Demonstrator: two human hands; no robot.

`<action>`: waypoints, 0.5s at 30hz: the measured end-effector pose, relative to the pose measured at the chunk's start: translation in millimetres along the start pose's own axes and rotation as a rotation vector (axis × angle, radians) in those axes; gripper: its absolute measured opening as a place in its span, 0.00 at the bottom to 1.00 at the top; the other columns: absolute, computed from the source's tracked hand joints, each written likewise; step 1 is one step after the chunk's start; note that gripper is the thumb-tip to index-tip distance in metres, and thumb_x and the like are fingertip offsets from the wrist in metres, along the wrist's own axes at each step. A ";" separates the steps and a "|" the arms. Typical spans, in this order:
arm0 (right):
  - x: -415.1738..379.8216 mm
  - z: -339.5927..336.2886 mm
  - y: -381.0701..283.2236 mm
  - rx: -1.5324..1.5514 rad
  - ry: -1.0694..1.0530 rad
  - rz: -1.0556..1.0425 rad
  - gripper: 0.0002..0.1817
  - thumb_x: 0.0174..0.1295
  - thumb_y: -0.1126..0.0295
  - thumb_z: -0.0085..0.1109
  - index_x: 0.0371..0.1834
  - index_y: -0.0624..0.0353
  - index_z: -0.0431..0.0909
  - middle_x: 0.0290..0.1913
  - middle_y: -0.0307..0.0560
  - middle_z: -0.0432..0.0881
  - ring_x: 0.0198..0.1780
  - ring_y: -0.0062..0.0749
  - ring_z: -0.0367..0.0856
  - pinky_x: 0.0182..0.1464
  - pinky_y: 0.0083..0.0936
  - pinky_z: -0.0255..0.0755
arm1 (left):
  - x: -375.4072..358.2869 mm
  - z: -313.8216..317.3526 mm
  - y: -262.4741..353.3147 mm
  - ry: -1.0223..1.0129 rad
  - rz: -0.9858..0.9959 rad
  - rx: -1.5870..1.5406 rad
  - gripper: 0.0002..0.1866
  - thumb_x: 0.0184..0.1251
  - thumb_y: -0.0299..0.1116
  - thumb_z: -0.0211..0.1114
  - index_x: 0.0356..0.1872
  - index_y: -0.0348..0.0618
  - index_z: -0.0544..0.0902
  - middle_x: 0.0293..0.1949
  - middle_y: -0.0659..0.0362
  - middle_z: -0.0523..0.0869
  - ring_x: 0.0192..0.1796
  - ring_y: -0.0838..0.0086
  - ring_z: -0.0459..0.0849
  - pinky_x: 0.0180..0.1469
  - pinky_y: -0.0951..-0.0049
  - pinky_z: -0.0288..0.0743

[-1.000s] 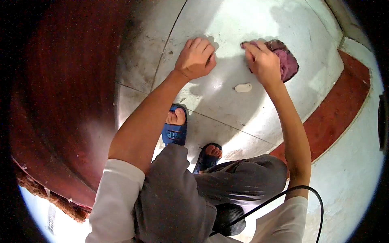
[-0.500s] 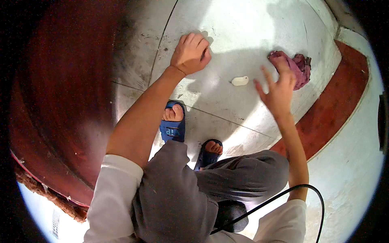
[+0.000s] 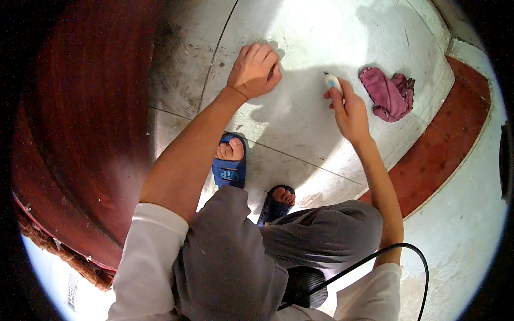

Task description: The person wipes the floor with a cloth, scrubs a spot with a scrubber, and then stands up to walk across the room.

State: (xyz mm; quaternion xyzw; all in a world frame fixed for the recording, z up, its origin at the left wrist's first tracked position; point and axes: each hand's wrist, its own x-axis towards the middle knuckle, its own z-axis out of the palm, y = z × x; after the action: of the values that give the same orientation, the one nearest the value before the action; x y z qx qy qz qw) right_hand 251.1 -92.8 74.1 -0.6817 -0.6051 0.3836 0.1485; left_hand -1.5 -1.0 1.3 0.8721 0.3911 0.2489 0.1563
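My left hand (image 3: 256, 69) rests low over the tiled floor with its fingers curled in; whatever is inside them, if anything, is hidden. In my right hand (image 3: 348, 109) I grip a small white oval tool (image 3: 332, 83) between thumb and fingers. It has a light blue spot on its upper side and a dark narrow tip pointing away from me. To the right of that hand a crumpled maroon cloth (image 3: 388, 93) lies on the floor, apart from my fingers.
A dark red wooden panel (image 3: 91, 123) stands along the left. On the right, a red-brown strip (image 3: 441, 139) runs along the base of a pale wall (image 3: 460, 214). My feet in blue slippers (image 3: 229, 170) are on the tiles, and a black cable (image 3: 396, 246) loops near my right arm.
My right hand has moved left from above the maroon cloth and picked the white oval tool up off the floor. My left hand has stayed almost in place.
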 end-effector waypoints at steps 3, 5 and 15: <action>30.6 0.4 -2.1 0.097 0.018 0.076 0.17 0.77 0.62 0.50 0.61 0.61 0.75 0.31 0.45 0.82 0.30 0.27 0.78 0.36 0.25 0.72 | -0.3 1.5 -2.6 0.029 0.031 0.002 0.05 0.56 0.31 0.64 0.32 0.44 0.78 0.36 0.55 0.77 0.42 0.59 0.77 0.47 0.59 0.71; 45.7 3.5 -4.3 0.049 0.043 0.076 0.19 0.78 0.59 0.49 0.62 0.61 0.75 0.31 0.44 0.82 0.31 0.24 0.77 0.36 0.24 0.72 | -2.4 2.7 -2.4 0.043 0.043 -0.003 0.05 0.56 0.30 0.64 0.32 0.45 0.77 0.35 0.55 0.77 0.41 0.60 0.77 0.46 0.59 0.71; 69.3 22.3 -3.5 0.039 0.248 0.065 0.20 0.74 0.51 0.53 0.55 0.56 0.77 0.35 0.57 0.87 0.36 0.52 0.88 0.40 0.42 0.78 | 0.2 0.5 -1.5 0.002 0.010 0.005 0.05 0.56 0.31 0.64 0.33 0.45 0.78 0.36 0.56 0.78 0.43 0.60 0.77 0.49 0.60 0.72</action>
State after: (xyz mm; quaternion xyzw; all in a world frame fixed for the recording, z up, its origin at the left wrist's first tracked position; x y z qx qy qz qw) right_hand 231.1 -32.8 37.9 -0.7399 -0.5523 0.3128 0.2228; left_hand -2.1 0.1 0.3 0.8742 0.3874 0.2498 0.1525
